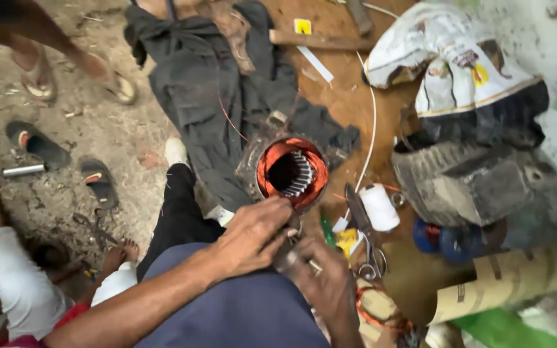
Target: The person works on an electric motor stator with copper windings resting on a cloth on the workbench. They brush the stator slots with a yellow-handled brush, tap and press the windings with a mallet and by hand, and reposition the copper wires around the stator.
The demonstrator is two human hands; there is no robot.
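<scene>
Largest in my view is the crumpled white printed sack at upper right, slumped over a grey ribbed metal motor housing. Left of it a dark grey cloth is spread on the brown board, and on the cloth's lower edge sits the round motor stator with its ring of copper-coloured winding, bore toward me, steel teeth showing inside.

My left hand has its fingers curled together on the stator's lower rim, pressing the winding. My right hand lies just below; a thin pale piece shows at its fingers, but I cannot tell whether they are clamped on it.

I judge the risk to be nicked wire: the teeth are sharp-edged, and a hard push could scrape the strands. The stator could also roll on the soft cloth.

Room is tight to the right: steel scissors, a white thread spool and a loose copper wire coil lie just beside my hands. My black trouser leg hems the left. Another person's sandalled feet stand well apart on the dirt.
</scene>
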